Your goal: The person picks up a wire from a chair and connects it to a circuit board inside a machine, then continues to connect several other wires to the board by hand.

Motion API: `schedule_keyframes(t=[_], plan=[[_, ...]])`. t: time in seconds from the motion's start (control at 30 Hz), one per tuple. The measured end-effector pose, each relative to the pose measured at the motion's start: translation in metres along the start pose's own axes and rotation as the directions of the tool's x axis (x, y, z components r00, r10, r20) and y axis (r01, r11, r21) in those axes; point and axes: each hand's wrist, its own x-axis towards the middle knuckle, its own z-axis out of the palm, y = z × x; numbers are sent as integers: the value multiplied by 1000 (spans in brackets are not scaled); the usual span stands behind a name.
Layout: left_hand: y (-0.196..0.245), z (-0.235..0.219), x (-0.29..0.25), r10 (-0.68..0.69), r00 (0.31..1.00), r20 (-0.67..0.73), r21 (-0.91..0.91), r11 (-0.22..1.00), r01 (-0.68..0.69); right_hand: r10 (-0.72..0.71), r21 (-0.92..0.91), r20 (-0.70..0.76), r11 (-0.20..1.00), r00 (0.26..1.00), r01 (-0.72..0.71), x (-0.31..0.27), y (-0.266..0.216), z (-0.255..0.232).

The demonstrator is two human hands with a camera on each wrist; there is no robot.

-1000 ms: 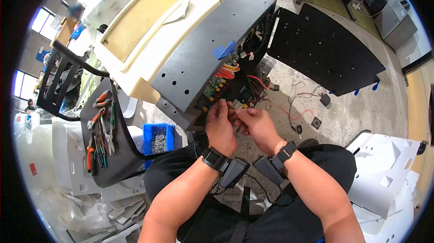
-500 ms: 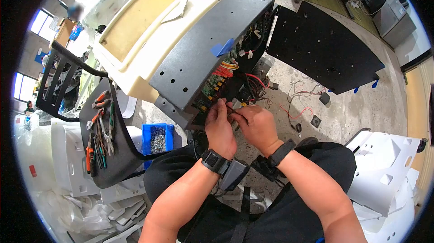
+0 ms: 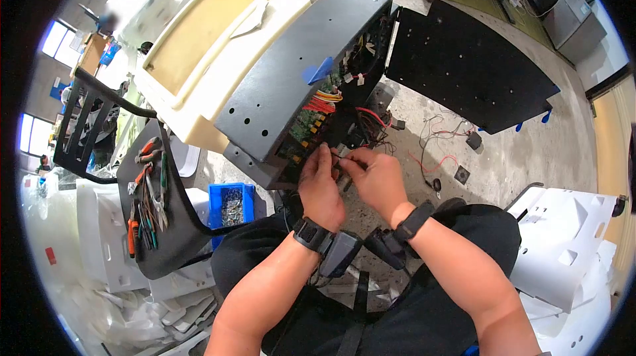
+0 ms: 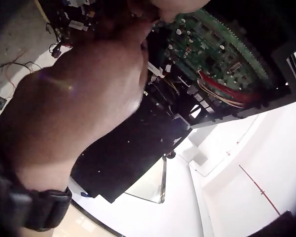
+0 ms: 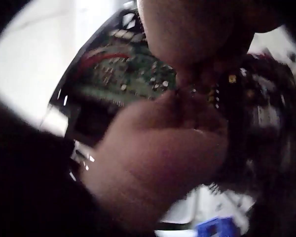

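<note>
Left hand [image 3: 320,184] and right hand [image 3: 377,180] meet fingertip to fingertip at the lower open edge of the black enclosure [image 3: 298,71], just in front of the green circuit board [image 3: 306,127]. Both sets of fingers are curled and pinch a small connector [image 3: 342,157] between them; it is too small to tell which hand carries more of the grip. The connector lies forward of and above both palms, its wire running roughly left-right between the hands, toward the wire bundle [image 3: 328,101] deeper inside. The hands are about equally near the board; the left sits slightly closer to its edge. The left wrist view shows the board's components [image 4: 207,54] and red leads [image 4: 222,91] plainly, which the head view hides. The right wrist view is blurred; hand [image 5: 163,153] and board [image 5: 133,74] only.
</note>
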Motion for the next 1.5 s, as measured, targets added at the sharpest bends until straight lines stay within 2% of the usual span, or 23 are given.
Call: schedule_keyframes(t=[0.07, 0.2, 0.23, 0.27, 0.4, 0.47, 0.5, 0.53, 0.57, 0.7, 0.73, 0.77, 0.9, 0.97, 1.0, 1.07, 1.1, 1.17, 1.2, 1.27, 1.3, 1.37, 1.5], plan=[[-6, -6, 2, 2, 1000, 21, -14, 1000, -1, -465, -514, 85, 737, 881, 439, -4, -7, -5], [-6, -8, 2, 23, 997, 68, -43, 999, -20, -415, -357, 42, 843, 909, 402, -8, -18, -10], [-6, -10, 3, 22, 997, 70, -44, 999, -19, -63, -95, 105, 993, 992, 73, -7, -26, -14], [-6, -14, 6, -53, 994, 93, -46, 997, 57, 267, 133, 255, 942, 929, -307, -6, -30, -16], [2, -5, -2, -67, 994, 90, -29, 997, 70, 357, 351, 365, 803, 860, -482, -3, -12, -9], [0, -3, -1, -44, 997, 71, -36, 998, 47, 123, 32, 239, 990, 963, -135, -2, -5, -6], [-1, -3, -1, -22, 998, 52, -44, 999, 25, 124, 32, 239, 990, 963, -135, -2, -2, -5], [-2, -4, -1, -24, 998, 51, -43, 999, 26, -189, -244, 134, 945, 973, 217, -2, 0, -6], [-2, -5, -1, -25, 998, 58, -30, 999, 27, -499, -518, 124, 705, 858, 485, -3, 1, -6], [-4, -8, 0, -10, 999, 53, -71, 997, 13, -524, -499, 84, 714, 847, 491, -5, -4, -10], [-4, -7, 1, -9, 999, 53, -72, 997, 13, -116, -224, 60, 966, 991, 127, -4, -14, -15], [-4, -6, 1, -4, 1000, 29, -47, 999, 6, 303, 53, 162, 948, 939, -315, -3, -19, -18], [-6, -7, 2, 1, 1000, 28, -19, 1000, -1, 417, 236, 280, 844, 865, -482, 0, -18, -18], [-2, -3, -1, -5, 1000, 8, 1, 1000, 5, 142, 159, 143, 973, 979, -164, 1, -12, -12], [-1, -1, -3, -14, 1000, -13, 19, 1000, 14, 142, 161, 143, 973, 979, -165, 0, -11, -11], [-1, -2, -3, 3, 1000, 19, -4, 1000, -3, -334, -231, -6, 918, 943, 324, -2, -14, -13], [-1, -2, -3, 23, 998, 51, -29, 999, -21, -334, -233, -7, 917, 942, 324, -3, -17, -14], [-5, -5, 0, 27, 999, 46, -16, 1000, -27, 144, 169, 120, 972, 982, -163, -4, -25, -17], [-5, -6, 1, 32, 999, 38, -3, 999, -32, 143, 170, 119, 972, 983, -162, -2, -24, -18], [-2, -5, -1, 20, 999, 50, -16, 1000, -19, 391, 344, 403, 773, 827, -533, 1, -20, -20], [-1, -4, -3, 5, 998, 62, -28, 1000, -3, 393, 345, 401, 772, 827, -534, 1, -20, -20], [0, -1, -4, -7, 999, 48, -35, 999, 9, 417, 525, 575, 472, 704, -708, 1, -24, -20], [3, 1, -6, -29, 999, 39, -15, 999, 29, 398, 524, 581, 485, 710, -700, 4, -13, -15]])
